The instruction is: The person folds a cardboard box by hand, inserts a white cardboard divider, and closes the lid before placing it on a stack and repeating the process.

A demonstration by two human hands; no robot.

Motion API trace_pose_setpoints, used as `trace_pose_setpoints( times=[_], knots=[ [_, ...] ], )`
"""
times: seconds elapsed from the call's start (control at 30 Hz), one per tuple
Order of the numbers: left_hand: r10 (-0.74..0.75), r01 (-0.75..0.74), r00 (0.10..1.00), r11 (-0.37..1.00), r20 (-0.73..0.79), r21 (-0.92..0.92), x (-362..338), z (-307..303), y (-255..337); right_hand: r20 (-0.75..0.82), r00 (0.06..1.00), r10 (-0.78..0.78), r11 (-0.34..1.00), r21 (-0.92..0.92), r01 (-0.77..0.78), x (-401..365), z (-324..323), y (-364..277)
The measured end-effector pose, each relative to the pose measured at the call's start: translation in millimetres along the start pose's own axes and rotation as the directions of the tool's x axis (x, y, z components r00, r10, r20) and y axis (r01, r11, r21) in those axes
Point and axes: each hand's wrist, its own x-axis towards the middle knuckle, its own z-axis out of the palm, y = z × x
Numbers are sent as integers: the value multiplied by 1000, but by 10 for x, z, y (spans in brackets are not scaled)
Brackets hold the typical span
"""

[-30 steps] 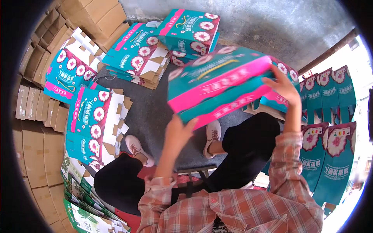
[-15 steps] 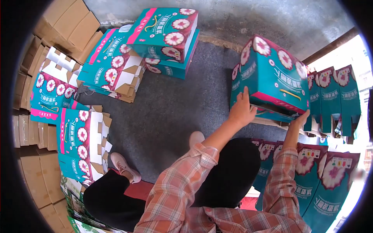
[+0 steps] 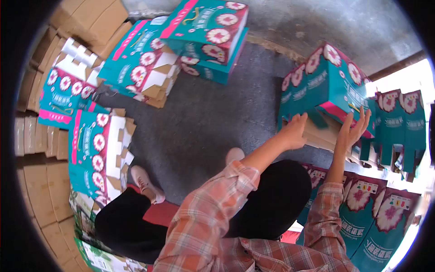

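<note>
A teal and magenta carton (image 3: 340, 86) with round fruit-slice prints and a yellow cord handle stands to the right, tilted, with bare brown cardboard (image 3: 319, 131) showing below its near edge. My left hand (image 3: 293, 132) is closed at that near lower edge, left of the brown cardboard; what its fingers grip is hidden. A small teal piece (image 3: 319, 119) is blurred just beyond it. Against the carton's near right side, my right hand (image 3: 353, 129) has its fingers spread and extended, close to the cord handle.
More teal cartons (image 3: 206, 27) are stacked at the back, with flattened ones (image 3: 88, 152) at the left. Brown boxes (image 3: 47, 190) line the left side. Several upright cartons (image 3: 392, 122) stand at the right, others (image 3: 376, 226) beside my right arm. A concrete wall (image 3: 290, 22) bounds the back.
The carton has tipped up and away, baring brown cardboard beneath. My left hand has left its side and closed at the lower edge. My right hand's fingers have spread. The view has shifted.
</note>
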Motion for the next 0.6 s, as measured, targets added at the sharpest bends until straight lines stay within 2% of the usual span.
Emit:
trace_pose_setpoints(
  times=[0.03,0.07,0.13,0.17,0.2,0.23,0.27,0.3,0.37,0.4,0.47,0.5,0.53,0.57,0.6],
  knots=[
    [10,-12,997,999,77,33,-208,-94,-38,44,999,-6,997,78,3,-11,-38,-230],
    [47,-50,996,998,82,36,-424,-158,-182,89,996,-18,987,159,3,-14,-83,-423],
    [-61,41,985,991,160,125,-899,-384,-465,223,974,-32,927,372,-55,-7,-119,-669],
    [-170,143,975,973,145,180,-1173,-525,-603,312,948,-65,861,498,-104,-10,-124,-755],
    [-272,240,955,943,121,229,-1450,-678,-741,320,944,-84,845,525,-103,22,-201,-951],
    [-341,301,935,908,95,292,-1714,-829,-915,555,809,-193,850,506,-145,82,-342,-1201],
    [-405,359,912,865,66,350,-1987,-979,-1097,741,605,-290,864,475,-168,131,-475,-1456],
    [-454,415,891,830,20,372,-2280,-1135,-1249,735,600,-316,853,497,-159,165,-588,-1715],
    [-541,522,838,763,-64,380,-2819,-1467,-1519,775,210,-597,794,608,12,165,-780,-2211],
    [-526,554,830,745,-183,370,-3121,-1611,-1678,762,200,-616,780,625,22,112,-820,-2428],
    [-597,702,710,640,-373,313,-3707,-1906,-1991,638,114,-761,648,757,89,10,-866,-2812],
    [-606,749,659,587,-446,308,-3994,-2048,-2176,622,99,-777,629,772,90,-15,-827,-2917],
    [-602,796,582,558,-547,233,-4314,-2147,-2343,637,34,-770,638,770,9,-29,-738,-2965],
    [-672,878,454,450,-585,163,-4570,-2270,-2230,647,-33,-762,647,759,-68,-38,-629,-2977],
    [-727,938,318,336,-608,89,-4818,-2370,-2124,741,-54,-670,742,665,-87,-31,-479,-2885]
  ],
)
